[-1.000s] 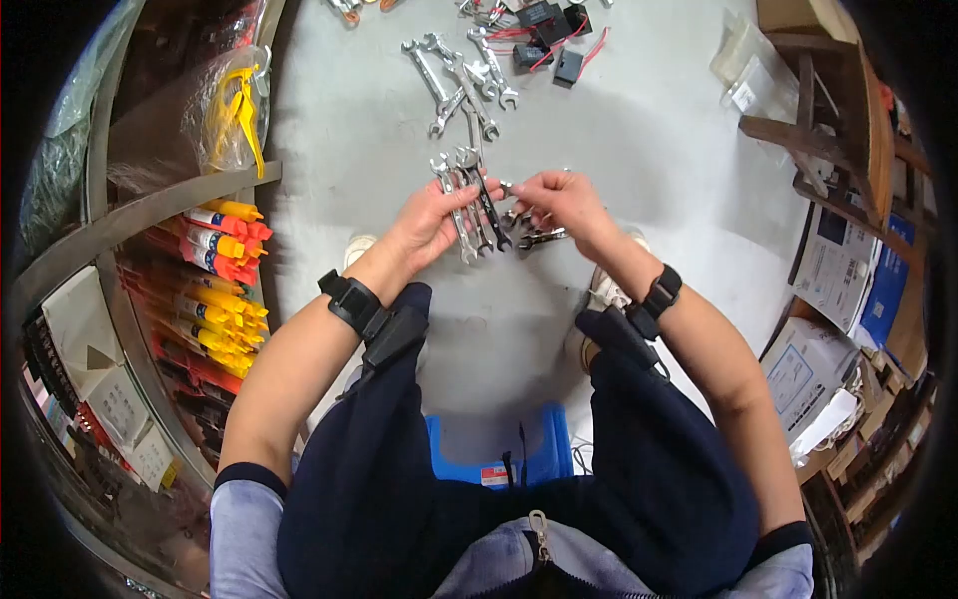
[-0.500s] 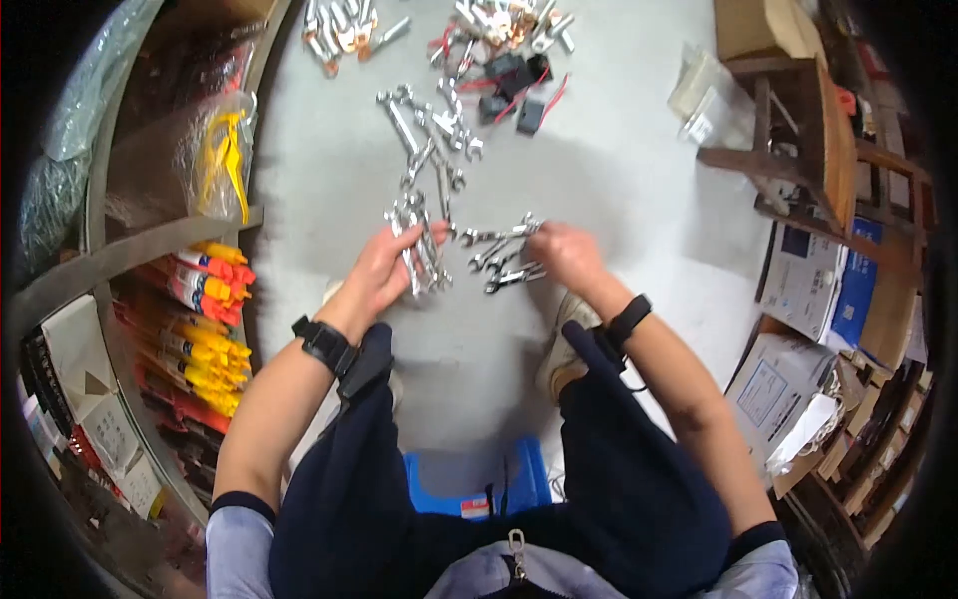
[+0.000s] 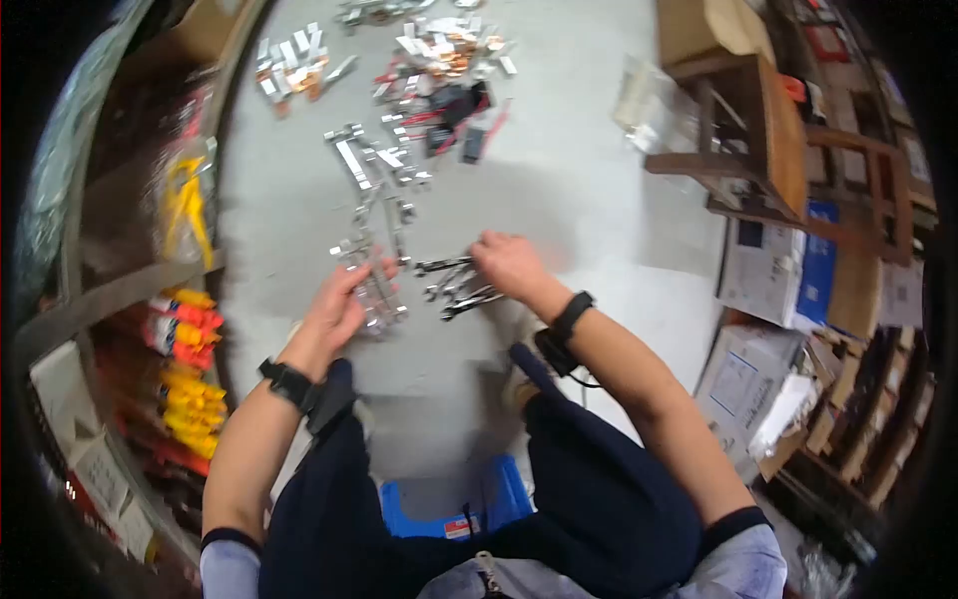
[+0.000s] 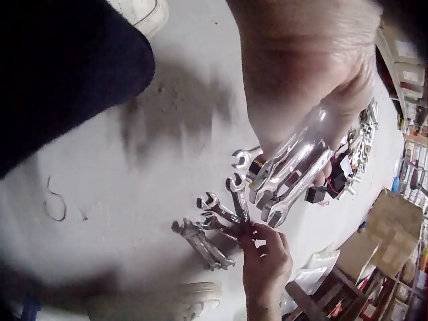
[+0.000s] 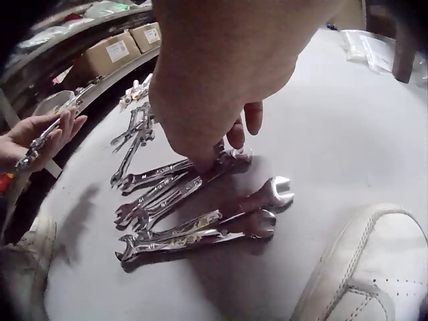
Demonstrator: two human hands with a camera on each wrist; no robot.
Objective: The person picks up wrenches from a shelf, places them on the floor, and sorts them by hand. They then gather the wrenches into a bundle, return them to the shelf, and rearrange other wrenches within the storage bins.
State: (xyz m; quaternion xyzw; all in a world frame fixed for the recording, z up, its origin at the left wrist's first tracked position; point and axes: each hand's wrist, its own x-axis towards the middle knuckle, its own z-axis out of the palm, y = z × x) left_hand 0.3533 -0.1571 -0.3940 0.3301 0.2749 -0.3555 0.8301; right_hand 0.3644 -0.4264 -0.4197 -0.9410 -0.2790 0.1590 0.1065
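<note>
A bundle of several shiny open-ended wrenches (image 4: 294, 180) lies across my left hand (image 3: 337, 301), whose fingers and thumb grip it above the floor. My right hand (image 3: 514, 268) is low over a second group of wrenches (image 5: 160, 190), which are fanned out side by side on the floor. In the left wrist view, this hand's thumb and fingers (image 4: 257, 235) pinch the end of one wrench in the group. The two lowest wrenches (image 5: 200, 234) lie nearer the shoe, just outside that grip. Past both hands, more wrenches (image 3: 351, 160) lie in a loose pile.
Black boxy parts with red wires (image 3: 454, 110) and metal-and-copper pieces (image 3: 299, 65) lie farther out on the floor. A shelf with yellow and orange tubes (image 3: 190, 399) stands left. A wooden stool (image 3: 758, 150) and cartons (image 3: 743, 384) are at right; a blue stool (image 3: 399, 519) is below.
My right hand has moved away from the left hand's bundle to the wrenches on the floor. My left hand keeps holding its wrenches. The head view has shifted, with more floor showing ahead.
</note>
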